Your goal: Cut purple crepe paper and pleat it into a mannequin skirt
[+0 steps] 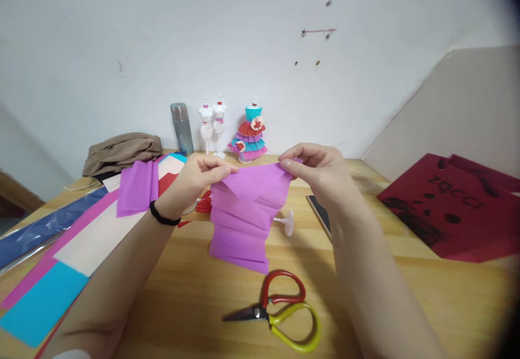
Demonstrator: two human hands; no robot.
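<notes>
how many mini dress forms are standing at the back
3: a white one beside the bottle, another white one right of it, one in a tiered skirt further right. A pale stand lies partly hidden behind the purple paper.

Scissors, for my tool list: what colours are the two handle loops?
The far loop is red, the near loop yellow; clearest in the head view.

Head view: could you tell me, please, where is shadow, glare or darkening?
In the head view, soft shadow on the table beside the right arm; shiny streaks on the blue packet; dark right-hand corners; folds on the purple sheet readable.
</notes>
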